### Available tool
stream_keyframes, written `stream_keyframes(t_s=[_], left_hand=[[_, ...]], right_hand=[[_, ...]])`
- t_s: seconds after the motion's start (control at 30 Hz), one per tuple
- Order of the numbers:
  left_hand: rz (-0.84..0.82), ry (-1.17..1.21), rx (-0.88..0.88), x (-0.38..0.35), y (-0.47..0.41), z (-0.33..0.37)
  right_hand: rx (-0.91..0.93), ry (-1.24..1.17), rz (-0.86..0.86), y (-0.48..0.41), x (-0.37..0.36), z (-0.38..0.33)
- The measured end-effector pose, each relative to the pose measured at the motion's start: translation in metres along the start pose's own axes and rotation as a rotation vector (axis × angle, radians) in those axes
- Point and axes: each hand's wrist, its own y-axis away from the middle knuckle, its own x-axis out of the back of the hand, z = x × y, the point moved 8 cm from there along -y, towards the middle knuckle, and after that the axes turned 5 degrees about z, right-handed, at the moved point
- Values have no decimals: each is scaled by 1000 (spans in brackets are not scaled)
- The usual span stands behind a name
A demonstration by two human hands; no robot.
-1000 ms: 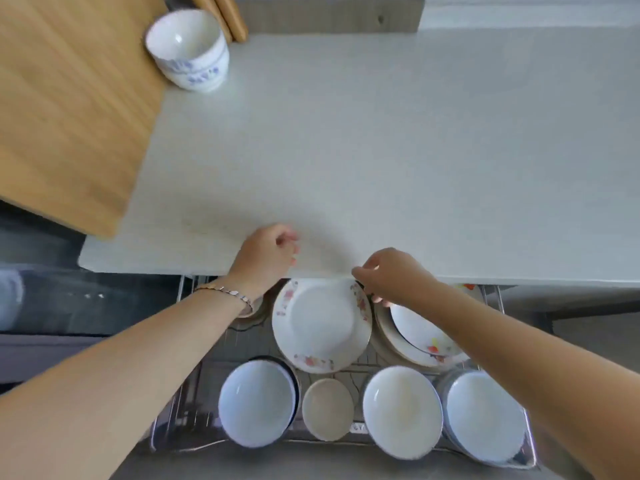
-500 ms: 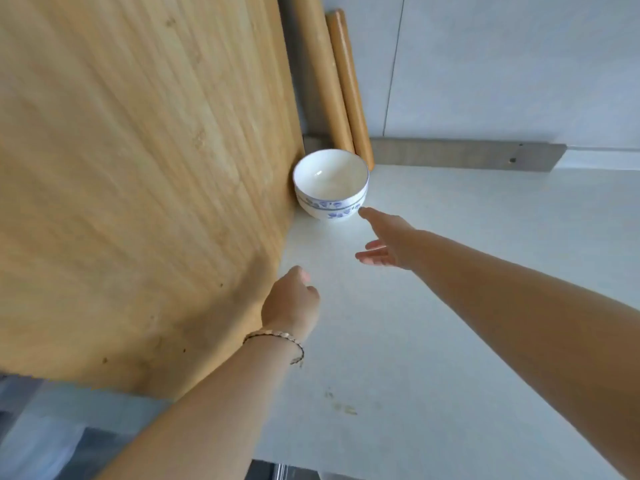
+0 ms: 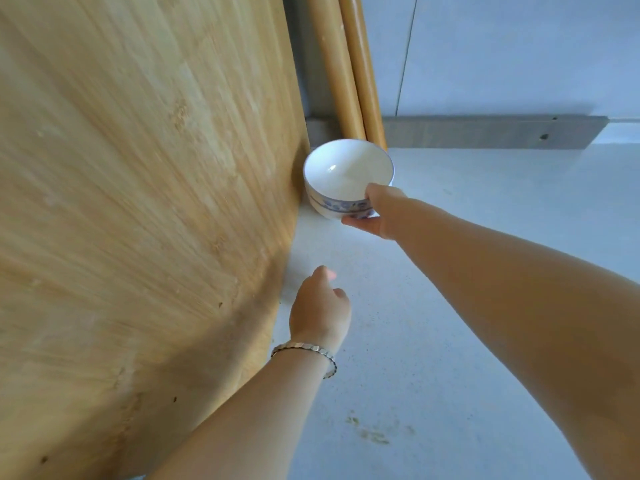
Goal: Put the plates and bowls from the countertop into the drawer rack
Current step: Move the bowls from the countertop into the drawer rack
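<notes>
Right hand [image 3: 377, 213] clasped on the bowl [image 3: 348, 178], thumb over its rim, at twelve o'clock on the countertop [image 3: 485, 306].
The left hand [image 3: 320, 306], loosely curled, holds nothing; stowing remains, and the drawer rack is out of sight.

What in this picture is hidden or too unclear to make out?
Head view:
- Drawer rack: outside the frame.
- Right hand fingertips: behind the bowl, so grip firmness is unclear.
- Bowl's blue pattern: partly covered by that hand.
- Left hand fingers: curled away from view.
- Cutting board: blurred, cropped by edges.
</notes>
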Motion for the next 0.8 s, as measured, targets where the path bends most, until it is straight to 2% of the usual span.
stream_keyframes(t_s=[0.17, 0.27, 0.4, 0.53, 0.8], left_hand=[[29, 393, 124, 6, 3, 1], [-73, 509, 198, 2, 19, 10], [-279, 499, 219, -19, 69, 37], [-495, 364, 172, -52, 145, 63], [-580, 261, 98, -107, 320, 52]], right_hand=[[-11, 47, -18, 20, 59, 24], [-48, 125, -16, 40, 113, 47], [-83, 225, -50, 90, 187, 73], [-62, 399, -106, 155, 257, 92], [-14, 545, -157, 275, 387, 154]])
